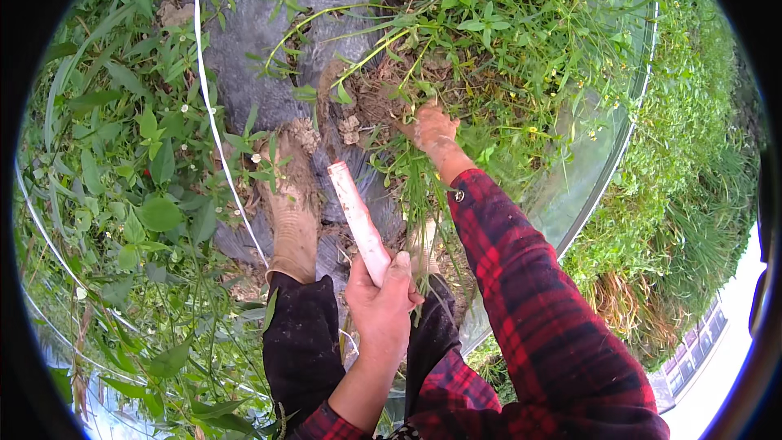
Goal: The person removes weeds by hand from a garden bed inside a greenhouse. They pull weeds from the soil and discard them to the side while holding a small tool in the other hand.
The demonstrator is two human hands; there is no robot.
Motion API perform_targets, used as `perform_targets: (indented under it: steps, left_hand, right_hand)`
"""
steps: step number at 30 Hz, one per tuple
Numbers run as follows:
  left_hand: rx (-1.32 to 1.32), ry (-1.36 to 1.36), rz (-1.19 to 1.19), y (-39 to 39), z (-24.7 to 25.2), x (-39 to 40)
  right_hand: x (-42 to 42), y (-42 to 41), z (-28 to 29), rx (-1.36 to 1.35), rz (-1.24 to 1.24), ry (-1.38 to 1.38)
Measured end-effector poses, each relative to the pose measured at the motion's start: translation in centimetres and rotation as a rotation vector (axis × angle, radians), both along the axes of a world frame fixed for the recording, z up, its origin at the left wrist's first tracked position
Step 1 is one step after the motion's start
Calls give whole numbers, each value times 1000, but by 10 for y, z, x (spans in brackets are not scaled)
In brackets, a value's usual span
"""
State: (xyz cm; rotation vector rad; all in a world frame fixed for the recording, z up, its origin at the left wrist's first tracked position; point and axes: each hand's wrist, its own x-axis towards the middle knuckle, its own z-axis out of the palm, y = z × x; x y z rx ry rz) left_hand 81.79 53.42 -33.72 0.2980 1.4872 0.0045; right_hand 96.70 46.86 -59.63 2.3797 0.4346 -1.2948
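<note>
My left hand is closed around the pale pink handle of what looks like a sickle. Its narrow, mud-brown blade points away from me over the plastic mulch film. To the right, my right hand is closed on a clump of weeds, whose long green stems hang down towards my foot. Its fingertips are partly hidden. Disturbed soil lies just left of that hand, with a cut or bent stem across it.
My muddy boots stand on the film. A thin white hoop curves along the left, and another hoop edges clear plastic sheeting on the right. Dense weeds grow on both sides. Soil clods lie near the blade.
</note>
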Motion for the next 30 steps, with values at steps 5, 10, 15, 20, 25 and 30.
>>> perform_targets:
  steps: [5, 10, 15, 20, 25, 30]
  left_hand:
    - [15, 3, -35, 2, -3, -4]
    - [22, -61, -222, 0, -9, -11]
    - [76, -115, -422, 4, -42, -14]
    - [259, -152, -1031, 54, -125, 1]
    - [223, -119, -1225, 71, -170, 13]
    - [159, -117, -1233, 59, -155, 11]
  right_hand:
    - [22, -17, 5, 21, -170, 328]
    - [1, -53, -27, 177, -192, 312]
    - [-8, -117, -90, 281, 204, 328]
    - [-22, -50, -1, 58, 58, 26]
    - [-27, -61, 2, 156, 33, -8]
    - [-25, -64, 6, 213, 65, 1]
